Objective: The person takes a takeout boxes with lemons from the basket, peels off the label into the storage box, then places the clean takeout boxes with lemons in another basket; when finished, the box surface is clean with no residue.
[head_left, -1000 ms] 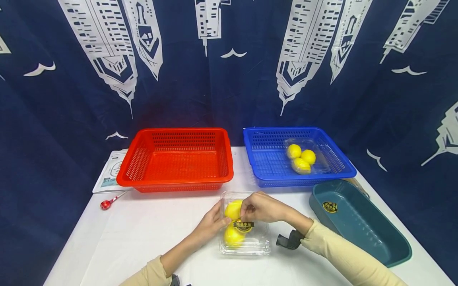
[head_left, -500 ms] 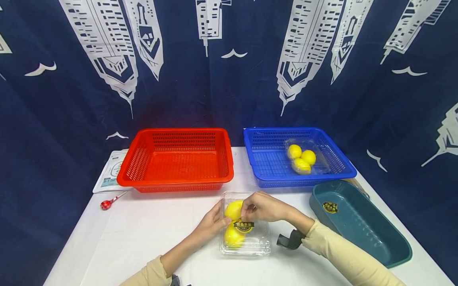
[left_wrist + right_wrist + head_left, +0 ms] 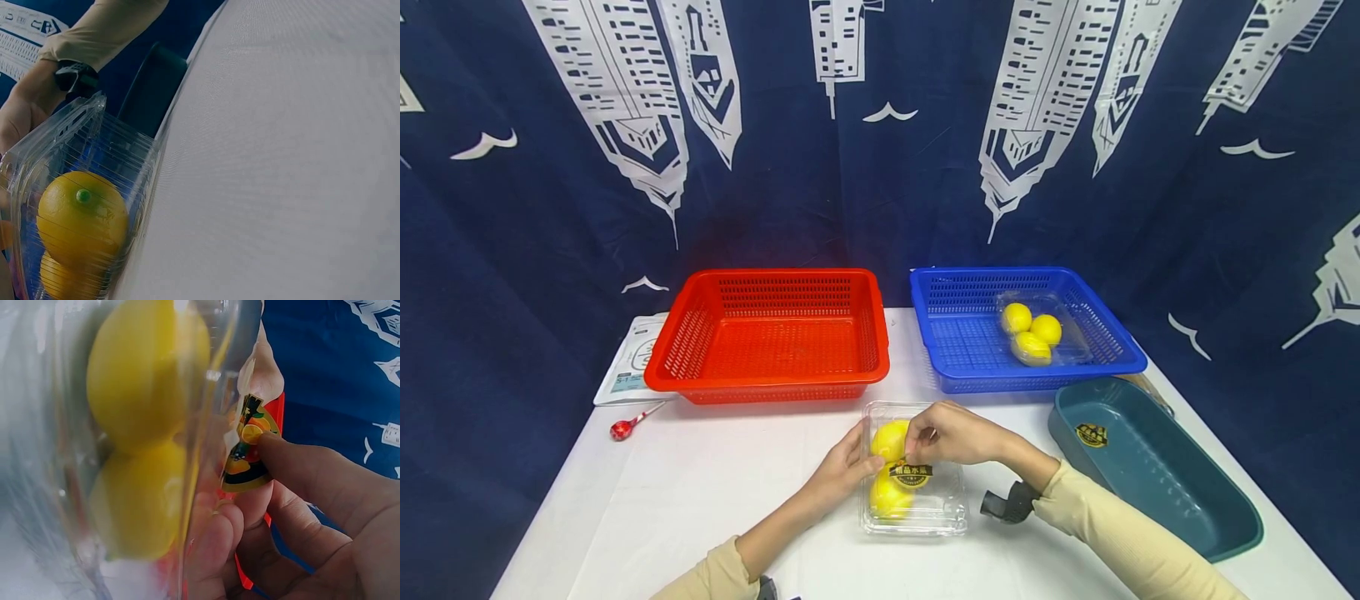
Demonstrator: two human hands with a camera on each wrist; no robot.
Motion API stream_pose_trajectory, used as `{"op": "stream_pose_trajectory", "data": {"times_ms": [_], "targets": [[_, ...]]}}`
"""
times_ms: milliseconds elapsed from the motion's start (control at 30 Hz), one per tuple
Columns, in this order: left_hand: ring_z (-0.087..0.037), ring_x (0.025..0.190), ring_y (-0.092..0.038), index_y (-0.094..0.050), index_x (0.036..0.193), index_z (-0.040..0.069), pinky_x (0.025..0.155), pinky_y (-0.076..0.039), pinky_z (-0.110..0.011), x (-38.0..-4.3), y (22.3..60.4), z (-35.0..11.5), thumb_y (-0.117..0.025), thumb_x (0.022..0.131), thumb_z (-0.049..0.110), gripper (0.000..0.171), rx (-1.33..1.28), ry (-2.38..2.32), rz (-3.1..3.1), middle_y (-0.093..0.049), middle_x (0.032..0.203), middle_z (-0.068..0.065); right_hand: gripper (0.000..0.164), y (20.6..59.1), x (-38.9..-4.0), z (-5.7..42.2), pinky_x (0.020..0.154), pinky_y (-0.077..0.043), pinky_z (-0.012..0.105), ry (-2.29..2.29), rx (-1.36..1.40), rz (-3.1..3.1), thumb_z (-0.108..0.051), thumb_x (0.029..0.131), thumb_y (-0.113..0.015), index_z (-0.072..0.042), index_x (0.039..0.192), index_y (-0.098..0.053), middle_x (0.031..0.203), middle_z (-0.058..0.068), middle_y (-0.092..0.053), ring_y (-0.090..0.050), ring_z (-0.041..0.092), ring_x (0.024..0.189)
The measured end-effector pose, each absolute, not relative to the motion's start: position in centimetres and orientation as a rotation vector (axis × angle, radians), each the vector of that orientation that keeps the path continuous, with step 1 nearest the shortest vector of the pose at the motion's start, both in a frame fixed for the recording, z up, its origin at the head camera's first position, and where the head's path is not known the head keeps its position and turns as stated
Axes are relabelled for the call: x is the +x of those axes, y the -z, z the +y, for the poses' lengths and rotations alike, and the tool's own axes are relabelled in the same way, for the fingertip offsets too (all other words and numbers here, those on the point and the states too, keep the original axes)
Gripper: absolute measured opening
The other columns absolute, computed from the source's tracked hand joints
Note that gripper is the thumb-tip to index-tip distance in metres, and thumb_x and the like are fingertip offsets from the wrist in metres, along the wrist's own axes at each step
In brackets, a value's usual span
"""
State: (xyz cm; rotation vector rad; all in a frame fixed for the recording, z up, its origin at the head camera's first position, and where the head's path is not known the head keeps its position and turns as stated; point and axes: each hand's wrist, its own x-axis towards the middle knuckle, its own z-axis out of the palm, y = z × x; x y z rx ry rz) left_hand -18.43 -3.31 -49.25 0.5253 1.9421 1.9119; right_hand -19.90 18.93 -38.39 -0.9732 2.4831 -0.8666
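At the bottom of the head view, two cream sleeves (image 3: 1120, 529) reach in over a white table (image 3: 662, 517), one from the lower left and one from the lower right, with a black wrist camera (image 3: 1009, 504) showing beside the right cuff. A clear plastic box (image 3: 943, 510) lies on the table just below the centre of the frame, with two yellow lemons (image 3: 891, 496) visible along its left side. The left hand (image 3: 842, 471) grips the box by its left edge, thumb over the top and fingers against the side. The right hand (image 3: 951, 435) is above the lid, its thumb and fingers pinching the edge of a black and gold sticker (image 3: 910, 473); the right wrist view shows the thumb pressed on its printed face.

At the right of the frame sits a dark green tub (image 3: 1180, 483) with a similar round label (image 3: 1092, 435) on its inner wall. Towards the left edge of the table lies a red lollipop (image 3: 622, 430). Farther back, a red basket (image 3: 782, 337) stands left of centre, partly covering a white packet (image 3: 632, 362). Right of centre, a blue basket (image 3: 958, 333) holds another clear box (image 3: 1071, 342) with three lemons in it. A navy curtain (image 3: 865, 192) printed with white buildings fills the top.
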Motion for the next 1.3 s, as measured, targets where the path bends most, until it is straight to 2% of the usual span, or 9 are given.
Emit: {"op": "stream_pose_trajectory", "data": {"times_ms": [667, 1100, 1300], "targets": [[-0.041, 0.145, -0.027, -0.008, 0.155, 0.000, 0.118, -0.029, -0.047, -18.54, 49.29, -3.35, -0.058, 0.092, 0.021, 0.083, 0.536, -1.916, 1.943, -0.014, 0.161, -0.023, 0.003, 38.56, -20.08, 19.25, 0.072, -0.056, 0.018, 0.968, -0.927, 2.408, -0.010, 0.083, -0.073, -0.007, 0.085, -0.072, 0.079, -0.001, -0.072, -0.060, 0.000, 0.073], [-0.040, 0.146, -0.026, -0.007, 0.155, 0.000, 0.117, -0.030, -0.046, -18.60, 49.44, -3.34, -0.057, 0.093, 0.021, 0.083, 0.553, -1.920, 1.920, -0.013, 0.161, -0.023, 0.004, 38.52, -20.07, 19.32, 0.070, -0.055, 0.018, 0.986, -0.893, 2.388, -0.011, 0.083, -0.072, -0.007, 0.085, -0.072, 0.078, -0.001, -0.070, -0.060, 0.002, 0.072], [-0.040, 0.145, -0.029, -0.008, 0.156, 0.001, 0.117, -0.032, -0.046, -18.58, 49.49, -3.32, -0.057, 0.093, 0.020, 0.082, 0.552, -1.925, 1.917, -0.017, 0.160, -0.024, 0.006, 38.56, -20.08, 19.44, 0.069, -0.055, 0.019, 1.006, -0.898, 2.372, -0.011, 0.083, -0.072, -0.006, 0.085, -0.072, 0.078, 0.000, -0.070, -0.059, 0.002, 0.072]]}}
